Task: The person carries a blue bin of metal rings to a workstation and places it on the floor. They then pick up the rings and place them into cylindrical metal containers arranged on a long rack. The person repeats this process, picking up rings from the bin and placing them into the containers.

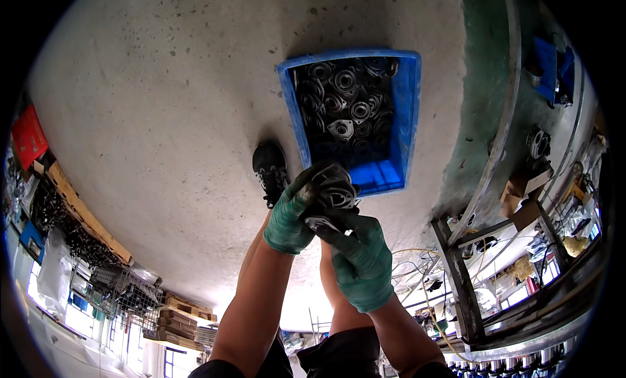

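In green gloves, both my hands meet just in front of a blue plastic crate [413,117] on the floor. My left hand [292,216] is closed round a dark, round metal flange part [336,188] with a ringed centre, tilted up. My right hand [362,261] sits just below it, its fingers pinching a smaller, lighter metal piece [321,224] close to the left palm. Whether the two pieces touch is hard to make out. Many similar flanged metal parts [344,82] lie heaped in the far part of the crate, and its blue bottom [377,174] shows at the near end.
My shoe [269,169] stands left of the crate on the concrete floor [163,117]. At right are a metal frame [456,280], an open cardboard box [521,195] and a blue bin [548,68]. Wooden pallets [179,322] and a wire cage [124,293] stand at left.
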Motion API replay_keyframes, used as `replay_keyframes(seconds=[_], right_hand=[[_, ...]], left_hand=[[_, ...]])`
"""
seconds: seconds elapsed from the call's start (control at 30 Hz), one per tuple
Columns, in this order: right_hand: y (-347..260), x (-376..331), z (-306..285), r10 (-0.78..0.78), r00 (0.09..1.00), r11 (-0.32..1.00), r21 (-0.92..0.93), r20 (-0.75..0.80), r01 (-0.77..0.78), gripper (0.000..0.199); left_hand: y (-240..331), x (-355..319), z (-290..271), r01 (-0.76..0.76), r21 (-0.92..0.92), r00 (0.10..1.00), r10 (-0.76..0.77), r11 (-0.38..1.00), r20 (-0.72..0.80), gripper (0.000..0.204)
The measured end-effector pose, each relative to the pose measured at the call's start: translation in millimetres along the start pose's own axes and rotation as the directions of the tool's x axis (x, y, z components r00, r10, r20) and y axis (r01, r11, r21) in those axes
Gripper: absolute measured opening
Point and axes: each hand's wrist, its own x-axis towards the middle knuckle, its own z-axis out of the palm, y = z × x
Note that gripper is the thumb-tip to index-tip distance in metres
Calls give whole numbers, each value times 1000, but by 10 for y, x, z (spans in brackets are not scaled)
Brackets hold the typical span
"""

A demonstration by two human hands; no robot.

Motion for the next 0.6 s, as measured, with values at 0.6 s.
replay_keyframes(seconds=[0.6], right_hand=[[2035,2320,624,837,543,545,189,-68,-817,93]], left_hand=[[300,-240,-55,-28,-84,998,23,996,-63,84]])
